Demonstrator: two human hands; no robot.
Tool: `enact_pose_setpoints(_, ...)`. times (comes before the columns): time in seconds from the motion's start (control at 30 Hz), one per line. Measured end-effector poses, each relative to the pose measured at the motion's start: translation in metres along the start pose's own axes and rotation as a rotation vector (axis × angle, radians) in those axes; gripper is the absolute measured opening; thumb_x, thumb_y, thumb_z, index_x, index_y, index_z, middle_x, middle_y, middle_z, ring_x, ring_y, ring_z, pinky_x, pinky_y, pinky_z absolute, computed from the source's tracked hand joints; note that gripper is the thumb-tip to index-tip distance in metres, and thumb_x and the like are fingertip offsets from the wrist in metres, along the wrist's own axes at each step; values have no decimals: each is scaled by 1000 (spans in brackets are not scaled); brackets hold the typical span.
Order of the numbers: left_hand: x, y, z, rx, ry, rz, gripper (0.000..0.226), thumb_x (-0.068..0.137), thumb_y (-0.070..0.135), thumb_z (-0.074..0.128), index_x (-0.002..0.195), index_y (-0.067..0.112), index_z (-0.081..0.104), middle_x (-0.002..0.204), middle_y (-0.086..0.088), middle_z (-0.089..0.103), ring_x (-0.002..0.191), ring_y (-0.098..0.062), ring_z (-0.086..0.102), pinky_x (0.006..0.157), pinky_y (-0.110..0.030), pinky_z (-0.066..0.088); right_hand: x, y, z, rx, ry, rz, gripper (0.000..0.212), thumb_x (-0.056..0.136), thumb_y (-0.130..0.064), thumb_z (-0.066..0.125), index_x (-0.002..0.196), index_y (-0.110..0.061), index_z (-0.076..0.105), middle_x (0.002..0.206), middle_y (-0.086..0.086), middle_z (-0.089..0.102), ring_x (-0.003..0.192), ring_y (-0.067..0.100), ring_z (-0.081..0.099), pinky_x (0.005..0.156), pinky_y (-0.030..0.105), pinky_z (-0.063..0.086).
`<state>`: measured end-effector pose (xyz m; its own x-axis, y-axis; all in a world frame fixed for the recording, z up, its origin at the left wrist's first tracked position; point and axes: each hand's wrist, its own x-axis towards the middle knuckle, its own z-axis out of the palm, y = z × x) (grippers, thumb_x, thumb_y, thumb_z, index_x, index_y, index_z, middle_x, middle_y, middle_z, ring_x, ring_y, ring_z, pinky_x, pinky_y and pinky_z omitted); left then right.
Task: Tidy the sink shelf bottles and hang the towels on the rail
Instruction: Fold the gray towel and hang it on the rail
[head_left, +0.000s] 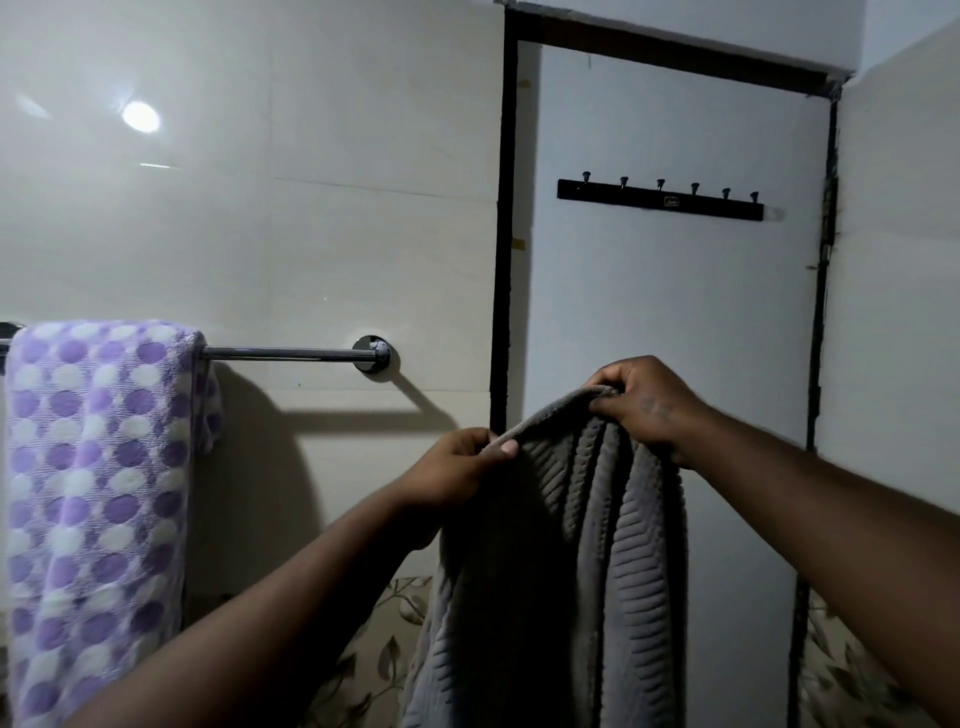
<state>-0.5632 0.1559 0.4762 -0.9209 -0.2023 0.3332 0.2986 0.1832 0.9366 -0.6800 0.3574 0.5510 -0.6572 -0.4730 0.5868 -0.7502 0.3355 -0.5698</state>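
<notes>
A grey ribbed towel (566, 561) hangs down in front of me, held up by its top edge. My left hand (457, 467) pinches that edge at the left and my right hand (644, 405) grips it higher at the right. The chrome towel rail (285, 354) runs along the tiled wall to the left of my hands, slightly above them. A purple and white dotted towel (93, 493) is draped over the rail's left part. The rail's right half is bare. No sink shelf or bottles are in view.
A white door (675, 322) in a dark frame stands behind the grey towel, with a black hook rack (660, 200) bearing several pegs. Glossy tiled wall (260, 208) fills the left; leaf-patterned tiles (384, 654) lie below.
</notes>
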Motion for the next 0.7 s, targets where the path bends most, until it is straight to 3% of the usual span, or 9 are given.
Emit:
enact_pose_setpoints(0.07,-2,-1,-11,-38,32,9,31,102,23,59,106,-8,62,94,-22,64,83,-29,60,80,-41,49,2,3,-7,-104,-11,26,14,83,-8,75,86,-21,78,89,0,78,92,23,74,83,32,56)
enact_pose_setpoints(0.17,0,12,-13,-7,89,100,16,100,19,63,89,6,63,79,-14,61,66,-20,58,63,-29,49,0,-9,1,-177,-222,-44,38,74,-21,89,110,-28,78,118,-10,73,114,7,64,101,27,47)
enact_pose_setpoints(0.23,3,22,-6,40,61,155,14,98,14,65,85,9,64,76,-10,67,66,-18,62,59,-26,51,-4,-20,17,37,-391,-108,52,74,-20,90,122,-31,73,124,-17,71,118,-3,61,101,16,46)
enact_pose_setpoints(0.3,6,28,0,48,48,185,10,96,10,67,88,5,63,82,-16,65,71,-21,61,61,-26,50,-4,-23,34,256,-444,-138,42,80,-6,84,115,-27,74,105,-13,78,104,-1,69,86,11,53)
enact_pose_setpoints(0.37,6,30,-1,32,86,188,12,95,13,69,90,6,61,79,-16,63,65,-19,58,56,-24,46,-2,-23,40,301,-383,-171,24,84,-4,80,100,-21,77,91,-7,79,90,4,73,77,13,54)
enact_pose_setpoints(0.43,2,27,-7,16,97,146,19,93,21,73,91,9,59,72,-10,62,56,-13,56,49,-22,44,0,-22,36,266,-313,-186,6,85,-16,82,90,-18,80,89,-2,80,88,7,75,76,15,54)
enact_pose_setpoints(0.5,-4,20,-15,133,73,79,23,93,27,73,95,9,60,74,-9,61,63,-18,56,56,-27,44,3,-17,31,201,-203,-184,6,85,-23,82,86,-17,80,87,0,80,81,6,73,74,18,54)
enact_pose_setpoints(0.6,-11,7,-25,185,14,-1,32,98,29,66,104,-3,66,93,-22,69,85,-28,62,80,-45,52,8,-8,24,151,-12,-122,7,85,-21,81,85,-15,78,85,3,78,77,10,69,76,28,53)
enact_pose_setpoints(0.7,-14,6,-28,151,77,30,37,100,27,63,107,-9,62,89,-21,64,82,-27,57,75,-42,47,10,-4,18,90,-25,-77,10,80,-20,85,88,-20,80,92,-6,78,90,8,72,88,28,54)
